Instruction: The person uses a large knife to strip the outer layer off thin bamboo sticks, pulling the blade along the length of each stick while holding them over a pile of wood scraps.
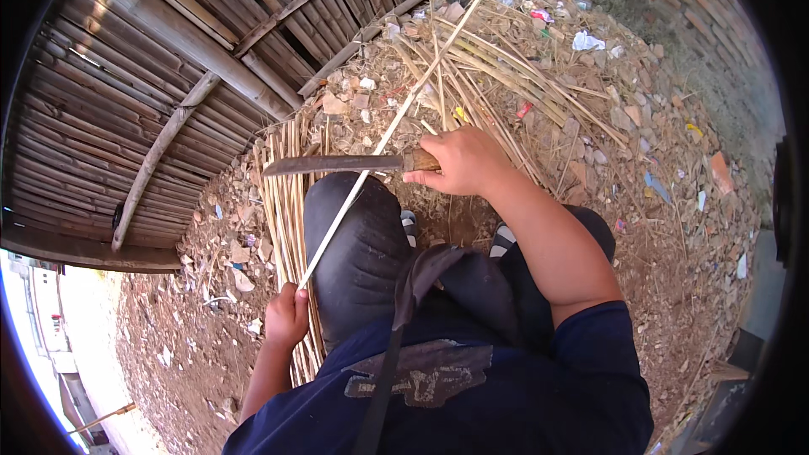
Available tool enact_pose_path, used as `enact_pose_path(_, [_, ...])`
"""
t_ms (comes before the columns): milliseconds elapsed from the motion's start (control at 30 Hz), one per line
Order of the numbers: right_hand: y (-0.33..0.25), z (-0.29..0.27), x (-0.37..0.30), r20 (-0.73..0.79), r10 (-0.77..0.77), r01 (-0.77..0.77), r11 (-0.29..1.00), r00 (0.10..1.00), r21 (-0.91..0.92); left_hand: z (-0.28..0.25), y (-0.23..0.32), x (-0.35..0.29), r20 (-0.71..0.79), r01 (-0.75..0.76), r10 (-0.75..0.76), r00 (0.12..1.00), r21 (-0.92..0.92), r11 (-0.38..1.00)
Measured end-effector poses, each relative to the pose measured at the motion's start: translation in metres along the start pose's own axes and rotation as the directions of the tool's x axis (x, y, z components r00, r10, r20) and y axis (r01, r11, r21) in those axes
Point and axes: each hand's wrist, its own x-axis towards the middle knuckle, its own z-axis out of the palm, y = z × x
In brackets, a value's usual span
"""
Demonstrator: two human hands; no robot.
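Observation:
My right hand (459, 162) is closed round the wooden handle of a large knife (337, 164), its long dark blade pointing left above my left knee. Under or against the blade runs a long pale bamboo strip (404, 107), slanting from my left hand up toward the far ground. My left hand (287, 315) grips the near end of that strip beside my left thigh. A bundle of similar bamboo strips (281, 194) lies along the left of my leg, partly hidden by it. Whether the blade cuts into the strip cannot be made out.
More bamboo strips (522, 76) lie spread on the ground ahead. A bamboo slat wall (168, 101) with poles leans along the left. Rubble and litter (587, 40) cover the soil, and a brick wall (708, 17) stands at the far right.

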Motion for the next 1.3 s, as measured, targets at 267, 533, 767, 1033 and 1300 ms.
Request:
enact_pose_path(267, [0.052,0.004,0.0,-0.067,0.377,-0.345,0.895,0.924,0.284,-0.009,0.01,0.006,0.101,-0.028,0.033,0.994,-0.051,0.998])
enact_pose_path(533, [-0.024,-0.002,-0.009,0.061,-0.006,0.002,0.999,0.998,0.053,-0.012,0.012,0.012,0.192,0.023,0.012,0.981,-0.181,0.983])
enact_pose_path(767, [0.0,-0.007,0.004,0.147,0.227,-0.235,0.971,0.963,0.04,-0.012,0.027,0.019,0.174,0.036,-0.019,0.985,-0.094,0.995])
enact_pose_path(1033, [0.006,0.007,0.004,0.218,0.056,-0.099,0.976,0.974,0.192,0.007,0.037,0.031,0.122,0.058,-0.067,0.99,0.07,0.996])
enact_pose_path(1300, [-0.023,-0.004,0.012,0.301,0.106,-0.118,0.993,0.948,0.025,0.003,0.041,0.03,0.1,0.035,-0.047,0.994,0.12,0.992])
